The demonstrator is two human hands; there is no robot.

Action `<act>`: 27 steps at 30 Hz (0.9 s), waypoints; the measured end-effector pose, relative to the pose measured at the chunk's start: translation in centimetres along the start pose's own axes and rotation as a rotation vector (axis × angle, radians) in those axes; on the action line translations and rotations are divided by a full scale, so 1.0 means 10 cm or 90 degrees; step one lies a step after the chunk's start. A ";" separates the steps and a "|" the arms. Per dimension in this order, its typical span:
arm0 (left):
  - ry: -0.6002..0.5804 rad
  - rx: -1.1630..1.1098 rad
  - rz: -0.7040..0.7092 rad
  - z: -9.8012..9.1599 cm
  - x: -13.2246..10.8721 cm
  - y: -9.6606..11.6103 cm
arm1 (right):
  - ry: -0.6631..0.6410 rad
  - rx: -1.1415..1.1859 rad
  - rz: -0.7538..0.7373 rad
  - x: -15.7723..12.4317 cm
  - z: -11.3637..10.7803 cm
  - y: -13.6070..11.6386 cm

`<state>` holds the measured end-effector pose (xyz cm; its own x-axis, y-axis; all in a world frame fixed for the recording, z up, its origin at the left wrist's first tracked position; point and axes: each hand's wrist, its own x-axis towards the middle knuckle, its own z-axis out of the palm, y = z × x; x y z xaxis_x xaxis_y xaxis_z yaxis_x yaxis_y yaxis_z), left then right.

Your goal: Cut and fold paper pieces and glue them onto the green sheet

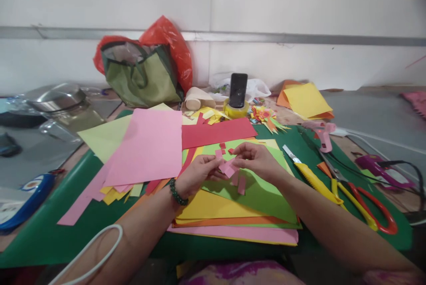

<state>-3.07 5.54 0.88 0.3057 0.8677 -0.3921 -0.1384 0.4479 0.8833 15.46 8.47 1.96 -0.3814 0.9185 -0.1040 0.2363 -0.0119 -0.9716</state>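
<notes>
Over a stack of coloured paper, my left hand pinches small pink paper pieces between thumb and fingers. My right hand meets it from the other side, its thumb and forefinger closed on the same pink pieces. Below the fingers, a small pink strip lies on the green sheet. Small red paper bits rest just beyond my hands. Under the green sheet, yellow paper sticks out toward me. How the pink pieces join is too small to tell.
Pink sheets and a red strip lie left and behind. On the right are a yellow-handled cutter, large scissors and a pink glue gun. A phone stands at the back, near a green bag.
</notes>
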 end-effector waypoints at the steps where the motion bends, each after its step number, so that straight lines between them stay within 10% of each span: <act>1: -0.010 -0.004 -0.014 -0.01 0.00 0.00 | -0.006 0.005 0.009 0.00 -0.02 0.00; 12: 0.003 0.154 0.031 -0.08 0.00 0.02 | -0.187 -0.138 0.018 0.02 -0.18 0.06; 27: -0.003 0.360 0.082 -0.04 -0.05 0.05 | -0.004 -0.038 -0.077 0.07 -0.05 0.10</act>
<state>-3.71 5.42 1.38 0.3239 0.9061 -0.2722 0.3500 0.1525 0.9243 15.89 9.25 1.01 -0.4164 0.9091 0.0112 0.2407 0.1221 -0.9629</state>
